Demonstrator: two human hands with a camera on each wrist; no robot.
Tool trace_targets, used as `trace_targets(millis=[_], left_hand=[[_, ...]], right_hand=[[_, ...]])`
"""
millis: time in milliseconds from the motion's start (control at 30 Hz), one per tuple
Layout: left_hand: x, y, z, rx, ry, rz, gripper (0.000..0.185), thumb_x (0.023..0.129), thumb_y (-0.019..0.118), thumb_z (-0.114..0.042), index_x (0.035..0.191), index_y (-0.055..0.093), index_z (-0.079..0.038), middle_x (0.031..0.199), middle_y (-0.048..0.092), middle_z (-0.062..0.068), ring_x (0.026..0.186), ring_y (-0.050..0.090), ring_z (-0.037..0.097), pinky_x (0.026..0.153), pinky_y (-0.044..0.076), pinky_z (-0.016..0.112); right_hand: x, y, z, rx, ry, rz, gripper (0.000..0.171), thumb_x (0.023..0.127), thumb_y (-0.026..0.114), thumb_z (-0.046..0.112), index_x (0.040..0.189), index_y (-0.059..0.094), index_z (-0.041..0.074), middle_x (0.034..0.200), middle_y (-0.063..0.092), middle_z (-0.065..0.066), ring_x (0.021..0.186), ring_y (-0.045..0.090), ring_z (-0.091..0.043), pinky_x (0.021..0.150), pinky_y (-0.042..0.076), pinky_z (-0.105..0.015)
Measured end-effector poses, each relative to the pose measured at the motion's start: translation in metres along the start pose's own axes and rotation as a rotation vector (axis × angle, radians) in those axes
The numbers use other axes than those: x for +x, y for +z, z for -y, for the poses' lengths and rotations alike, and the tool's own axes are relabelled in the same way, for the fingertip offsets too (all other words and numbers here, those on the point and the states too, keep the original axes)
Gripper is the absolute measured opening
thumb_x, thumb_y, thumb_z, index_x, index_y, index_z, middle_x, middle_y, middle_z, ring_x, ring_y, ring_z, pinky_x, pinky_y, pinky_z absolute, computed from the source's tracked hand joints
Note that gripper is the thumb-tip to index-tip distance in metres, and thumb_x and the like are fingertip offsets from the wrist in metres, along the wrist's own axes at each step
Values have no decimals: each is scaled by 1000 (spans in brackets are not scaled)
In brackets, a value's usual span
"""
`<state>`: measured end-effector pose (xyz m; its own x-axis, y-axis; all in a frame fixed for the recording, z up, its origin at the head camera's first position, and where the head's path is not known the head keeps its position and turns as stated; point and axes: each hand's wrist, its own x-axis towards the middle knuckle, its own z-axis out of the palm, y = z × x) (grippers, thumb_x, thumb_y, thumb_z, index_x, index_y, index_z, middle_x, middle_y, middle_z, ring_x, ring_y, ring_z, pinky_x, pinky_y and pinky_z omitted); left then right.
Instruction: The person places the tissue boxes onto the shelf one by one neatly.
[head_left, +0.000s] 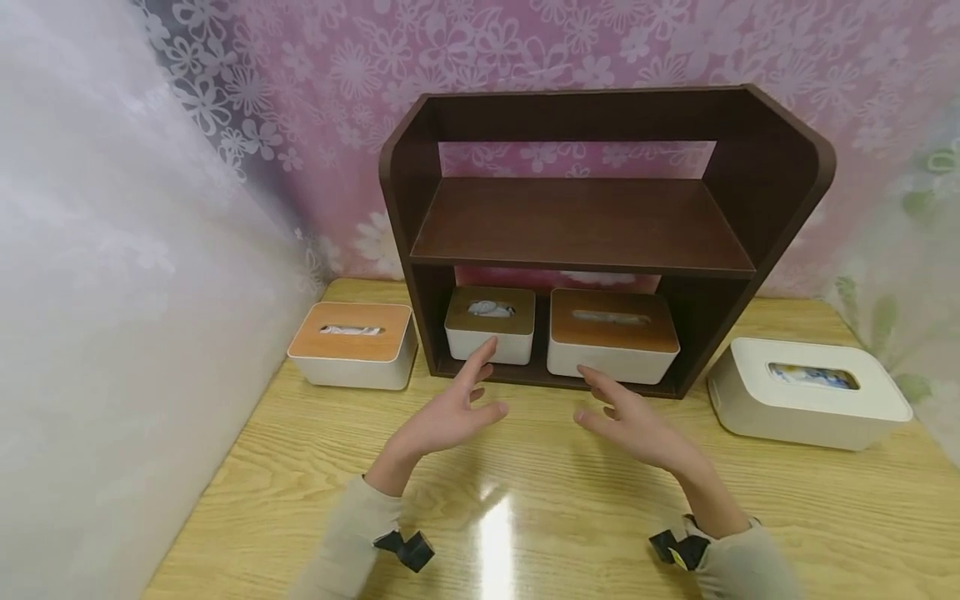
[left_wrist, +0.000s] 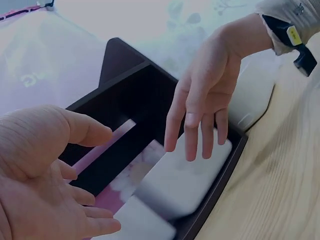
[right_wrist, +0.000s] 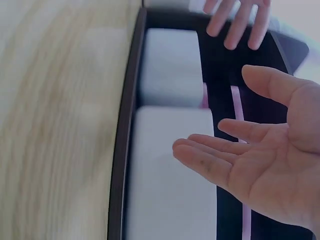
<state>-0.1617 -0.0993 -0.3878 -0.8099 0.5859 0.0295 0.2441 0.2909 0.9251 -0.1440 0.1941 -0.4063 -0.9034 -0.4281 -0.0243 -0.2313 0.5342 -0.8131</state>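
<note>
My left hand (head_left: 448, 414) hovers in front of the dark brown shelf, fingers spread and holding nothing. Nearest to it stands a small tissue box (head_left: 490, 325) with a white body and olive-brown lid, in the lower compartment. Beside that box sits a wider tissue box (head_left: 613, 333) with a brown wood-look lid. My right hand (head_left: 636, 427) is in front of the wider box, palm turned inward and fingers loosely extended. In the right wrist view the right hand (right_wrist: 270, 150) overlaps the wider box's white front (right_wrist: 172, 175); contact cannot be made out.
The two-tier shelf (head_left: 585, 221) stands against a pink floral backdrop. An orange-lidded tissue box (head_left: 352, 350) is left of it on the wooden table (head_left: 570, 525). An all-white tissue box (head_left: 810, 400) lies to its right. A pale curtain-like surface (head_left: 112, 292) borders the left side.
</note>
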Motion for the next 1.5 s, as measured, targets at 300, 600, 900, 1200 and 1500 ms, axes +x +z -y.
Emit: trace_targets(millis=[300,600,900,1200,1500], left_hand=[[-43,-38,10,32,-4,-78,84,101,58,-14,161,-1,-19,166,2,2,151,15,31,117,21,56],[-81,-84,23,141,-77,-205,87,102,57,-20,160,-9,-25,161,18,23,139,38,46,105,37,62],[-103,-133,41,147,-97,-445,82,103,51,-14,159,-9,-15,155,20,30,139,30,51,108,30,64],[-97,-168,66,328,-140,-636,73,100,51,-8,157,6,2,153,16,35,140,19,54,107,23,70],[-93,-186,90,297,-279,-573,75,103,49,-18,157,1,2,156,7,37,142,15,56,109,22,68]], right_hand=[[23,42,13,98,-54,54,71,102,56,34,158,21,8,162,24,-16,142,32,-46,109,34,-59],[51,83,43,240,-96,105,69,102,57,30,157,23,6,160,27,-18,141,36,-44,110,37,-52],[82,115,70,252,-95,174,66,103,53,34,158,24,11,161,28,-11,141,37,-40,110,37,-50],[110,144,80,261,-52,229,71,103,54,36,160,17,15,164,21,-5,140,39,-39,109,40,-47],[134,171,86,241,-37,214,87,100,57,39,161,1,10,166,5,-10,150,19,-30,118,23,-49]])
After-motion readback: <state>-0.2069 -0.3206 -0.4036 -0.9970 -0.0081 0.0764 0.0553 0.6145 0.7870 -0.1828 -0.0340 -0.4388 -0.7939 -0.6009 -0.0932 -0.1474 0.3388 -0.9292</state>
